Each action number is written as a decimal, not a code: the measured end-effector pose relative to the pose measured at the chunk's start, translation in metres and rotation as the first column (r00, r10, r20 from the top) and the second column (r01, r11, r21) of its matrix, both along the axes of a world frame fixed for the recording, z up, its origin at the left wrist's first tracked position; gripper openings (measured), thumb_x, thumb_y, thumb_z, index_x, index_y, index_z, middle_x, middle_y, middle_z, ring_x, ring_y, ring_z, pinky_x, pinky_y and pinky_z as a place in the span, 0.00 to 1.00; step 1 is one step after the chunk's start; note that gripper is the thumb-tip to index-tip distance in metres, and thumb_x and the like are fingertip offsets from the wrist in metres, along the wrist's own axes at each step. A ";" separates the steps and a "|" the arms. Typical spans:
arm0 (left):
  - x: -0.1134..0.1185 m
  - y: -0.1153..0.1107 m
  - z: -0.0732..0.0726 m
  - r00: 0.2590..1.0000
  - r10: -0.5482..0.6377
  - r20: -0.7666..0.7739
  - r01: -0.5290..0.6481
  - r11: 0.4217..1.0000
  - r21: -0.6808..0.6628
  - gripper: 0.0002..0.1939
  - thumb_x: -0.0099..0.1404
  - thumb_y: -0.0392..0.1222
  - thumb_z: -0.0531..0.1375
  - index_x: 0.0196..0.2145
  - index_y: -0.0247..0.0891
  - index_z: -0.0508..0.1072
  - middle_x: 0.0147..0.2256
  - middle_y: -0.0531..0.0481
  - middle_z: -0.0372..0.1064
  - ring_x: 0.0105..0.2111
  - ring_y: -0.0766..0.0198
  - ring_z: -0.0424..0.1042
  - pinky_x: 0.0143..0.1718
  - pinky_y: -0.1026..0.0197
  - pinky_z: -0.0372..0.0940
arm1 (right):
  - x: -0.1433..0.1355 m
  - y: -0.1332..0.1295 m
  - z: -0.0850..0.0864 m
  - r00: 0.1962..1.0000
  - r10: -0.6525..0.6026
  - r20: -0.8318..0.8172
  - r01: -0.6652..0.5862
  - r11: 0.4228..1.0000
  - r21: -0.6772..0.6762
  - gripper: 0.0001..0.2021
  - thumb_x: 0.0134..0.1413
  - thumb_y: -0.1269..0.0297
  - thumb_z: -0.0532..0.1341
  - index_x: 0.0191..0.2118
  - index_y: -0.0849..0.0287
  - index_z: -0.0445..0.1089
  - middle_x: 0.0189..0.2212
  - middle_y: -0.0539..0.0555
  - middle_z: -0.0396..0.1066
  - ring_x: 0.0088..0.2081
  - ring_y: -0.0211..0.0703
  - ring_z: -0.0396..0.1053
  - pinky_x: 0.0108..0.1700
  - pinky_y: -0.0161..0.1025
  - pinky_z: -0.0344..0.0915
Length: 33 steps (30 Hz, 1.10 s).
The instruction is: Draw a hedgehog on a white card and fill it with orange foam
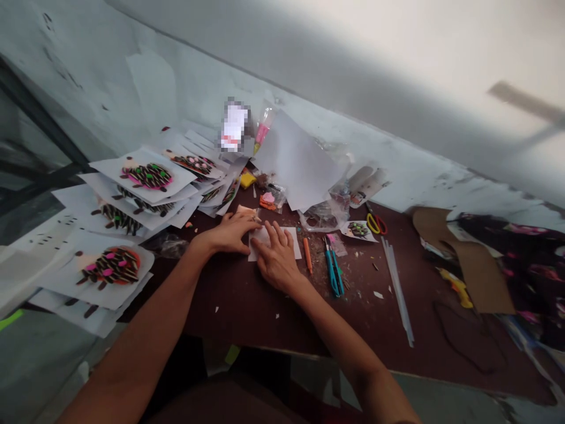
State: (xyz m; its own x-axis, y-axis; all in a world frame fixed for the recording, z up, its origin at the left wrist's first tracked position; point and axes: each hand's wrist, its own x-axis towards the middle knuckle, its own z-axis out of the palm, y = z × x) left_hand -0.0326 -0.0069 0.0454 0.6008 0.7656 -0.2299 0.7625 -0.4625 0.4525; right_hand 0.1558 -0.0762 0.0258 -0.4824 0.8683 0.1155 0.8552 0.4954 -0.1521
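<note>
A small white sheet of paper [291, 237] lies on the dark table in front of me. My right hand [278, 256] rests flat on it, fingers spread and nothing in them. At the sheet's left edge is my left hand [235, 231], its thumb apart from its fingers, which reach beside a peach-coloured piece of paper [245, 209]. Right of the sheet lies an orange marker [308, 255]. Farther right is a teal-handled tool [334, 272], close to a small hedgehog picture [358, 230].
Sheets with hedgehog pictures [148, 175] are stacked at left. A phone [235, 126] stands behind, near a large white sheet [293, 156]. Yellow-and-red scissors [376, 224], clear sticks [398, 294], a yellow glue gun [459, 287] and brown cardboard [483, 277] are at right.
</note>
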 end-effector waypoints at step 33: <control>0.001 0.010 -0.016 0.981 0.096 0.169 -0.134 0.964 0.228 0.22 0.64 0.33 0.53 0.54 0.42 0.74 0.60 0.46 0.68 0.62 0.54 0.64 0.60 0.50 0.60 | 0.024 -0.014 -0.005 0.997 -0.005 -0.082 0.006 1.000 0.020 0.19 0.56 0.70 0.62 0.54 0.52 0.74 0.69 0.60 0.53 0.71 0.59 0.45 0.68 0.60 0.43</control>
State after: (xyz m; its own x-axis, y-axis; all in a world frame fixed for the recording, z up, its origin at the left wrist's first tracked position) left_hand -0.0311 0.0031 0.0292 0.5193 0.8528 0.0558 0.7458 -0.4841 0.4576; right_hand 0.1800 -0.0904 0.0203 -0.4659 0.8679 0.1722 0.8430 0.4945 -0.2117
